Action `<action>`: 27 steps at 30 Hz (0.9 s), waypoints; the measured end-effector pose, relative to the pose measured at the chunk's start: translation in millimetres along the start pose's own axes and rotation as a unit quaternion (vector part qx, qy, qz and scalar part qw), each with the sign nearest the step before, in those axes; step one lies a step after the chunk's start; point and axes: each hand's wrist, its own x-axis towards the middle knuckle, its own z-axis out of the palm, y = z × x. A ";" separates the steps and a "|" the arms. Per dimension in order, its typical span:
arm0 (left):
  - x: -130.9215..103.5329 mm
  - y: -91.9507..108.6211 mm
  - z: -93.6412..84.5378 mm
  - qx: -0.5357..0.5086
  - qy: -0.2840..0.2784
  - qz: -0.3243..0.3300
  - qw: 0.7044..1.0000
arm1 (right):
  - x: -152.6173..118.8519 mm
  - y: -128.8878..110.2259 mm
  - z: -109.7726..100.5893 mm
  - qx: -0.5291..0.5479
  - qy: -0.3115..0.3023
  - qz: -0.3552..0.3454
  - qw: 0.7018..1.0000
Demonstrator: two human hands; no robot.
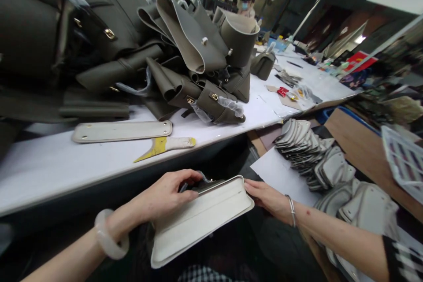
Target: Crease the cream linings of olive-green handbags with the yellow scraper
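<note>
Over my lap is a partly made handbag (205,222), its cream inner side facing me and a dark grey-green part with clear plastic wrap behind its upper edge. My left hand (175,194) curls over that upper edge, thumb on the cream side and fingers behind. At the right end, my right hand (264,196) pinches the corner, with some fingertips hidden behind it. On the table edge above lie a long cream strap piece (122,131) with metal studs and a yellow-and-white pointed tool (165,146).
Dark grey-green handbags (198,44) are heaped on the white table (82,163). To the right, stacks of cream bag pieces (297,150) sit on a lower surface beside a brown board (370,154) and a white plastic basket (405,158). A person (247,4) is at the far end.
</note>
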 end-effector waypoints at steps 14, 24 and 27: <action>-35.5 -40.4 -22.4 -0.082 0.014 -0.107 0.991 | 21.2 -7.7 -19.4 -0.103 -0.037 -0.018 0.994; 42.2 33.5 25.2 0.092 -0.010 0.069 0.993 | 25.5 4.5 -25.1 0.066 -0.104 0.015 0.992; 46.2 36.5 47.9 0.124 0.028 0.081 0.989 | 50.3 19.5 -19.6 0.078 -0.075 0.031 0.994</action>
